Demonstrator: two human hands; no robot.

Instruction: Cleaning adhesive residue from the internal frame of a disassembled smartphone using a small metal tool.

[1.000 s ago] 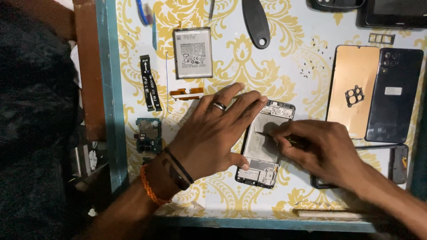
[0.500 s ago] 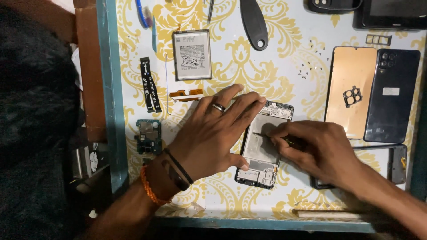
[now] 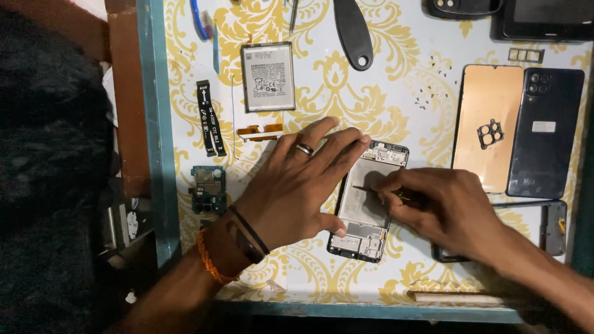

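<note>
An opened phone frame (image 3: 365, 207) with its back off lies on the yellow-patterned table (image 3: 322, 93). My left hand (image 3: 297, 182), with a ring and wrist bands, lies flat on the frame's left edge and holds it down. My right hand (image 3: 442, 207) grips a thin metal tool (image 3: 371, 188) whose tip rests inside the frame's bare battery bay.
A phone battery (image 3: 268, 77), a black flex cable (image 3: 208, 117), an orange flex strip (image 3: 260, 131) and a small circuit board (image 3: 208, 189) lie left of the frame. Two back covers (image 3: 516, 130), a black pry tool (image 3: 354, 31) and several tiny screws (image 3: 430, 93) lie right and above.
My right hand has shifted the tool tip slightly within the frame. My left hand stays pressed on the frame.
</note>
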